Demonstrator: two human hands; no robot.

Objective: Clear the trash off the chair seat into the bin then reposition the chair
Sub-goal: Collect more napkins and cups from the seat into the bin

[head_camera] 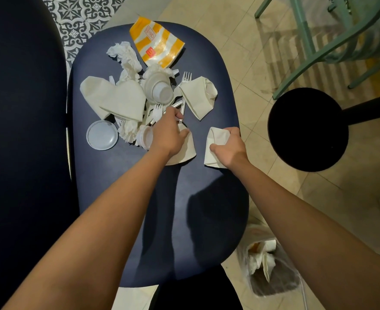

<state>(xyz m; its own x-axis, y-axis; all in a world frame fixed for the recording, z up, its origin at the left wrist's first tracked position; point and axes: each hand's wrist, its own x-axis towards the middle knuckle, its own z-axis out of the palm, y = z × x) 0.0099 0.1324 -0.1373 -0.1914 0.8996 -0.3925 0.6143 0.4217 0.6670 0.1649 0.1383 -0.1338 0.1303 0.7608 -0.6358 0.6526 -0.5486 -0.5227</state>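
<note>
The dark blue chair seat (157, 198) fills the middle of the view and carries a heap of trash at its far half. An orange-and-white wrapper (156, 41) lies at the back, with crumpled tissues (126, 55), cream paper bags (117, 98), a stack of white plastic cups (160, 90), a round lid (102, 135) and plastic forks (185, 78). My left hand (169, 133) is closed on a plastic fork handle and rests on a cream paper (185, 151). My right hand (228, 146) grips a folded cream paper bag (214, 139) at the seat's right edge.
A bin lined with a clear bag (271, 271) stands on the floor at the lower right and holds paper trash. A black round table base (307, 128) sits to the right, a green chair (332, 39) behind it. The seat's dark backrest (21, 130) is at left.
</note>
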